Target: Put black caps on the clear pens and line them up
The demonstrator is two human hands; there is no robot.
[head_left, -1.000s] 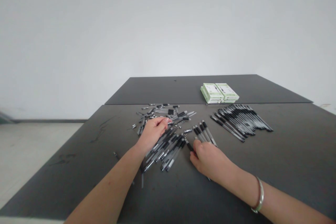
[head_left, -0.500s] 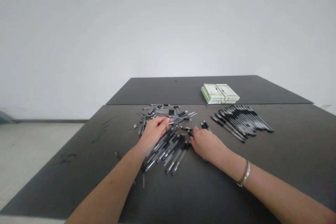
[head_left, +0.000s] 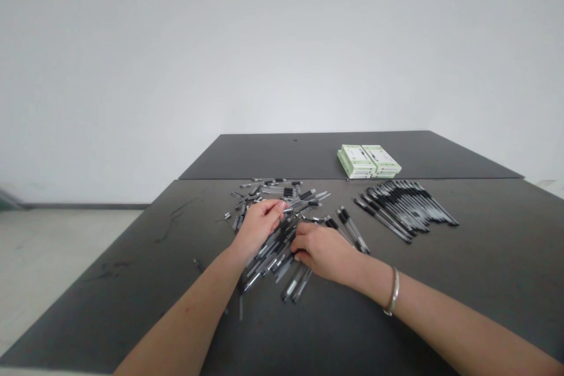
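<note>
My left hand (head_left: 259, 223) hovers over the loose pile, its thumb and fingers pinched on a pen, of which only a short shiny end shows past the fingertips. Close beside it, my right hand (head_left: 324, 249) reaches down into the pile of clear pens (head_left: 268, 255) with black grips, its fingers curled on a pen there; the fingertips are partly hidden. Just right of that hand, several pens (head_left: 352, 229) lie side by side, partly behind it. Two pens (head_left: 297, 285) stick out of the pile's near end.
Farther right, a row of black-capped pens (head_left: 405, 208) lies fanned out on the dark table (head_left: 462, 282). Green-and-white boxes (head_left: 368, 160) are stacked behind them, past the table seam. More pens and small parts (head_left: 277, 189) are scattered behind my left hand. A pale wall stands beyond.
My right hand has moved left from the small group of pens onto the pile, uncovering more of that group. My left hand has stayed nearly in place, still pinched.
</note>
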